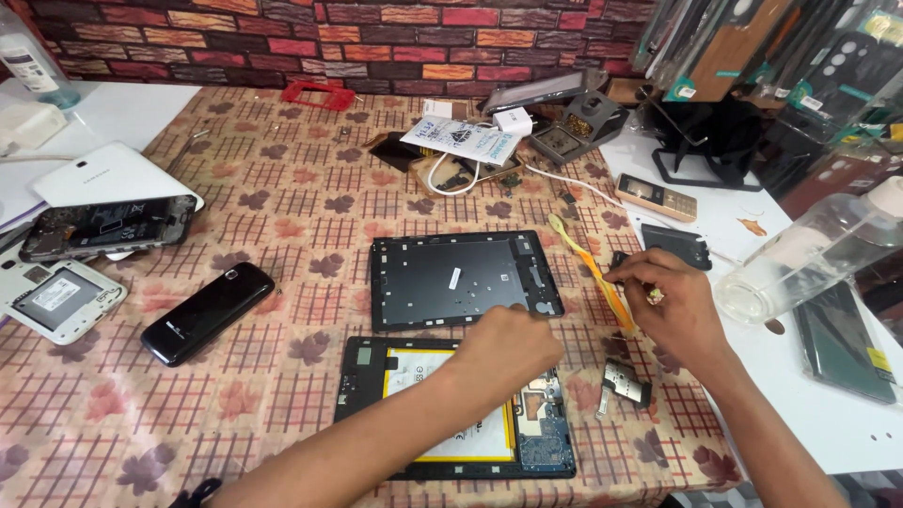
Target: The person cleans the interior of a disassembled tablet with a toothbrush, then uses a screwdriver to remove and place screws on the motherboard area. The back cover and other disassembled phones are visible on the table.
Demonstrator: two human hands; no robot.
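Observation:
An opened tablet with a yellow-edged battery and a blue circuit board lies near the table's front edge. My left hand hovers over its top edge with fingers curled; nothing shows in them. Behind it lies the tablet's black back frame. My right hand is to the right of that frame, its fingertips pinched on a small dark part. It is touching a yellow-orange toothbrush. A small metal module lies below the right hand.
On the left lie a black phone, two opened phones and a white tablet. A clear plastic bottle lies at the right, near a gold keypad phone. A white charger and a solder stand sit at the back.

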